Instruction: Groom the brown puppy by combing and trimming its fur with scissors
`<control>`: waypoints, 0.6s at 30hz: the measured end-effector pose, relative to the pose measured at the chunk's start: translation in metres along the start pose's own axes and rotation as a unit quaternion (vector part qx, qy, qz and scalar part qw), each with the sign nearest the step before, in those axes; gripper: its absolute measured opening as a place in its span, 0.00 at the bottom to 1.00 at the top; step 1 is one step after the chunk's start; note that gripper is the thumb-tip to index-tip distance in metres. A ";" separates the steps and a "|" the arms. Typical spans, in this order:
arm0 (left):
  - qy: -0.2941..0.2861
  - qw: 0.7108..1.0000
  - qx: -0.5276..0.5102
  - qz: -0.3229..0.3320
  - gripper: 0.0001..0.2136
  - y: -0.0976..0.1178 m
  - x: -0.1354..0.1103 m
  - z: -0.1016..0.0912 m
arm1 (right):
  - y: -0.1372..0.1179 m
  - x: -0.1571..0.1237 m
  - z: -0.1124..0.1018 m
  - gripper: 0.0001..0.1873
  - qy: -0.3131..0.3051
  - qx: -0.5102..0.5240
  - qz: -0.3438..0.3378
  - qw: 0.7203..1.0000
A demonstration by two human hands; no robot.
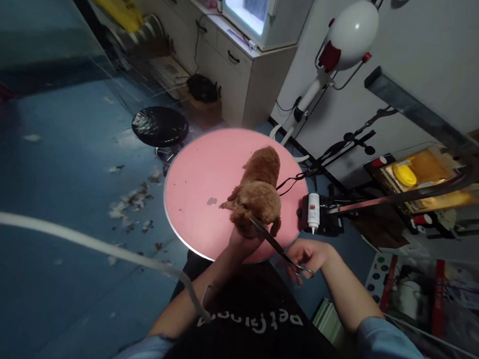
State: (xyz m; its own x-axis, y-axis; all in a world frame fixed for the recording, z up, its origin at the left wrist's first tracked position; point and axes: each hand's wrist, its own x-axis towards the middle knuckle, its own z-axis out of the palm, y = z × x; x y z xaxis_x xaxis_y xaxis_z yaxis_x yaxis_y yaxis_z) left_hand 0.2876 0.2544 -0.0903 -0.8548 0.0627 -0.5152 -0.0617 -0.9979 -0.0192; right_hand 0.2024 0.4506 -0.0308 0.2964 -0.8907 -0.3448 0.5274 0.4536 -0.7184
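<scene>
A small curly brown dog (263,173) lies on a round pink grooming table (199,165), its head toward me. My left hand (242,246) is under the dog's muzzle and grips its chin; the fingers are partly hidden by the fur. In my right hand (306,257) is a pair of scissors (278,247), with fingers through the handle loops. The blades point up and left and reach the side of the dog's muzzle. Whether they are parted I cannot tell.
A white bottle (313,213) stands at the table's right edge by a metal grooming arm (422,109) with black straps. A black stool (160,126) is behind left. Cut fur (130,203) litters the blue floor. A pale hose (91,239) crosses at lower left.
</scene>
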 end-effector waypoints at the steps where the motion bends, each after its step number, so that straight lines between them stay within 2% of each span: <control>1: 0.005 1.000 -0.012 -0.010 0.20 0.001 -0.002 0.002 | 0.004 0.003 -0.002 0.38 -0.008 0.004 -0.019 1.000; 4: 0.024 0.998 -0.045 -0.034 0.21 0.004 -0.009 0.005 | 0.009 0.013 -0.008 0.38 -0.028 0.007 -0.068 0.997; 7: 0.042 0.998 -0.042 -0.020 0.22 0.005 -0.012 0.004 | 0.010 0.023 -0.012 0.40 -0.023 -0.014 -0.093 0.995; 13: 0.073 0.997 -0.017 -0.016 0.22 0.007 -0.016 0.001 | 0.007 0.027 -0.007 0.41 0.004 -0.055 -0.047 0.997; 18: 0.070 0.997 -0.034 -0.006 0.22 0.006 -0.020 0.006 | 0.002 0.026 -0.008 0.43 -0.006 -0.059 -0.063 0.996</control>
State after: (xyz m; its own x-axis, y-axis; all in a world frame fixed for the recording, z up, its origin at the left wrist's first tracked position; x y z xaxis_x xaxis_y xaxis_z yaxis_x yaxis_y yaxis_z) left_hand 0.3010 0.2470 -0.0753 -0.7738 0.0776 -0.6287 -0.0331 -0.9961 -0.0822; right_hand 0.2050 0.4286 -0.0458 0.2434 -0.9394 -0.2415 0.4638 0.3313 -0.8217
